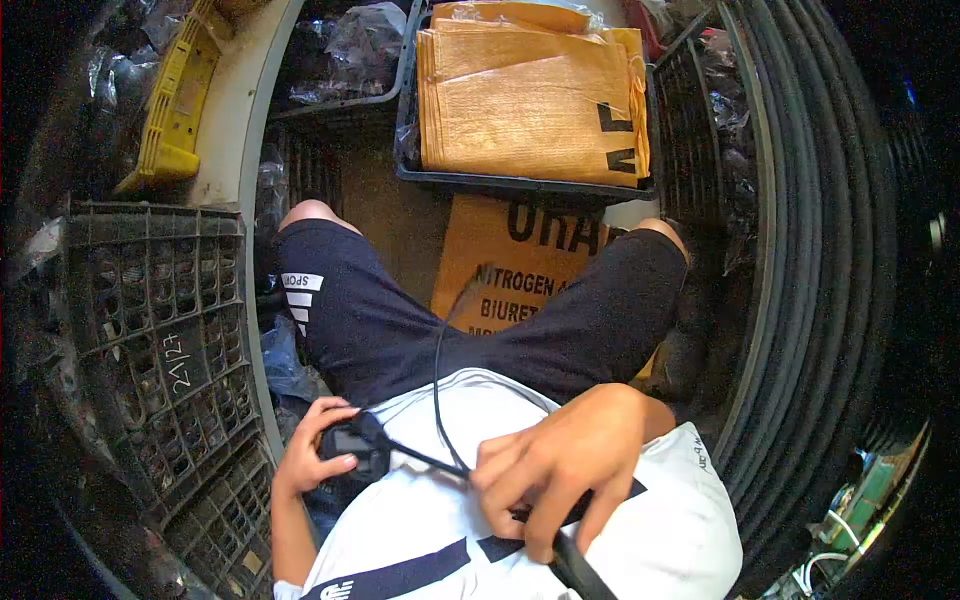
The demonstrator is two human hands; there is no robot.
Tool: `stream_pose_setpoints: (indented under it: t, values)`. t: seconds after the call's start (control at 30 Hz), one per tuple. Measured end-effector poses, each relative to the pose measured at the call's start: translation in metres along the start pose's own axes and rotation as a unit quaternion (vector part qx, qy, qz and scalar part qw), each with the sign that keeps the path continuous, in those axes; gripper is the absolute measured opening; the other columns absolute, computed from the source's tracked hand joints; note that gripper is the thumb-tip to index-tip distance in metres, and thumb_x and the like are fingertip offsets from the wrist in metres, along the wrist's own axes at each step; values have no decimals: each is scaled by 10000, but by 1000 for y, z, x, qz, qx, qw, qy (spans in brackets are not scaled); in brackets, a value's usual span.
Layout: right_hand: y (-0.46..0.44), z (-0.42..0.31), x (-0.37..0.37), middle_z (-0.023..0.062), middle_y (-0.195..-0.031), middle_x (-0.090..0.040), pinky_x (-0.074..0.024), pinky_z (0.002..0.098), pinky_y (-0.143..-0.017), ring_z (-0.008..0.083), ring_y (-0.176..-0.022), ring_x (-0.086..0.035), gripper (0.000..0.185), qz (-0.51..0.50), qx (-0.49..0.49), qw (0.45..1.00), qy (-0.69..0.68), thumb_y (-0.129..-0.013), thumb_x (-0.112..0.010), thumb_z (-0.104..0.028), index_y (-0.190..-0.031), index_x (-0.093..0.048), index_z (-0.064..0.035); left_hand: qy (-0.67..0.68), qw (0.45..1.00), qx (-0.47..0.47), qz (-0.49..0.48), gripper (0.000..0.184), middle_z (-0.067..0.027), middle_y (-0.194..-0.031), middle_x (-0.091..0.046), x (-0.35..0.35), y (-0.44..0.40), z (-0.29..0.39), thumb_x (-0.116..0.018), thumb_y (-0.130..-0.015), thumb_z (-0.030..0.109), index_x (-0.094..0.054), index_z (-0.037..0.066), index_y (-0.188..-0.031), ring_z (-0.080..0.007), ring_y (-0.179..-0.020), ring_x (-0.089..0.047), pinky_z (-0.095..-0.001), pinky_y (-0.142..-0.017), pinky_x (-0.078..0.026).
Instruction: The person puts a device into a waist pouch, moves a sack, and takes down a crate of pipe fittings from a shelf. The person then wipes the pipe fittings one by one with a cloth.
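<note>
My left hand (pixel 305 450) is closed around a small black box-shaped device (pixel 358 447) at the left side of my white shirt. A thin black cable (pixel 440 370) runs from the device toward my right hand and also loops up over my lap. My right hand (pixel 570 455) is in front of my belly, its fingers curled round a dark strap-like piece (pixel 578 565) that reaches down to the bottom edge. What lies under those fingers is partly hidden.
Between my knees stands a black crate (pixel 525 183) holding folded orange woven sacks (pixel 525 105). A printed orange sack (pixel 470 240) lies below it. Black lattice crates (pixel 160 350) rise at left, near a yellow basket (pixel 170 120). Stacked dark ribbed edges (pixel 800 250) line the right.
</note>
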State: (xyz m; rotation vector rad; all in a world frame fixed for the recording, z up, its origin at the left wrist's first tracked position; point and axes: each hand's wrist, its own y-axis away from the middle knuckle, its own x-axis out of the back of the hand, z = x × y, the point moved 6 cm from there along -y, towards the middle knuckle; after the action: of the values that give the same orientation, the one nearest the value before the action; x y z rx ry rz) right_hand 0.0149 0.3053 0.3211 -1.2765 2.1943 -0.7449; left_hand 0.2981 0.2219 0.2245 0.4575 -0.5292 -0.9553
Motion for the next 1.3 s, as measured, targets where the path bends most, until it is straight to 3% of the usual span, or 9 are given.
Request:
stream_pose_setpoints:
  t: [0.13, 0.27, 0.63, 0.9, 1.07, 1.13, 1.17, 1.27, 1.3]
  values:
    - [-19, 16, 10, 23, -883, -483, -339, 394, -783, 244, -894, -442, 233, 67, 81, 994, 24, -846, -610, -352, -760, -636, -137, 169, 979, 81, 85, 1024, -113, -1339, -409, 1, 62, -43, -791, -531, 311, -331, -17, -1386, -224, -1238, -388, -316, -1057, -241]
    - [-31, 21, 4, 55, -854, -517, -403, 375, -705, 251, -820, -480, 178, 156, 131, 964, 169, -768, -624, -235, -721, -570, -72, 177, 971, 161, 14, 1039, -102, -1373, -394, -12, 107, -75, -773, -536, 343, -316, -15, -1398, -217, -1253, -374, -322, -1070, -229]
    - [-74, 80, -23, 10, -598, -461, -405, 315, -523, 186, -584, -513, 154, 100, 197, 890, 399, -741, -566, -193, -705, -454, -95, 416, 856, 301, 54, 645, -116, -1006, -648, -92, 185, -147, -764, -527, 228, -592, -28, -1094, -191, -929, -626, -287, -818, -470]
    - [-75, 108, -28, 60, -624, -555, -462, 381, -602, 260, -668, -595, 161, 9, 106, 923, 369, -735, -570, -207, -783, -524, -59, -16, 846, 530, -49, 478, -120, -863, -672, -94, 225, -210, -746, -544, 168, -642, -33, -965, -203, -819, -658, -294, -733, -502]
    - [8, 76, 21, 83, -712, -584, -475, 370, -654, 249, -721, -599, 144, 115, -79, 920, 365, -731, -650, -176, -791, -601, -55, -294, 775, 551, -98, 375, -123, -774, -687, -36, 186, -128, -735, -554, 130, -674, -36, -885, -211, -751, -678, -298, -679, -522]
    - [68, 28, 69, 82, -736, -603, -496, 381, -705, 278, -718, -606, 134, 326, -100, 829, 443, -695, -694, -128, -808, -644, -76, -254, 834, 490, -15, 76, -134, -570, -643, -22, 132, -29, -641, -627, 5, -667, -56, -665, -219, -547, -665, -310, -530, -529]
    - [105, -2, 80, 78, -745, -616, -496, 354, -711, 246, -721, -609, 97, 450, -101, 726, 510, -733, -681, -124, -798, -638, -65, -220, 809, 544, -26, 101, -156, -614, -656, -21, 110, 9, -567, -706, -37, -658, -79, -711, -178, -554, -667, -277, -533, -532]
    - [228, -76, 79, 63, -772, -632, -483, 291, -733, 161, -734, -596, 109, 738, -130, 375, 546, -869, -598, -110, -812, -606, -18, -49, 938, 334, 74, 203, -121, -687, -638, -16, 52, 84, -541, -790, 19, -645, -83, -930, -159, -570, -627, -259, -514, -494]
    - [270, -81, 69, 62, -779, -618, -472, 291, -744, 155, -735, -578, 109, 799, -69, 339, 492, -896, -564, -103, -845, -594, -12, -68, 952, 279, 103, 185, -120, -723, -659, -18, 15, 119, -545, -817, 13, -659, -62, -943, -112, -549, -600, -226, -501, -488]
